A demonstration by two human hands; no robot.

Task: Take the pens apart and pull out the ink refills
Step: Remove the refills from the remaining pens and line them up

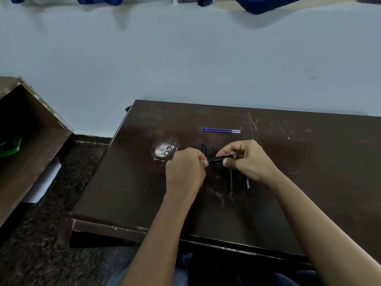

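Observation:
A black pen (219, 159) is held level above the dark brown table (127, 182), between both hands. My left hand (185, 170) grips its left tip end, and my right hand (246, 159) pinches its barrel. Two blue ink refills (220, 130) lie side by side farther back on the table. A black pen part (204, 149) lies behind the hands. Another black barrel (230, 182) lies under my right hand, with a short blue piece (247, 182) beside it. The pen's far end is hidden in my right hand.
A pale worn patch (164, 151) marks the table left of my hands. The table's left edge drops to a speckled dark floor (51, 234). A brown cabinet (31, 145) stands at the far left, and a white wall (185, 58) rises behind the table.

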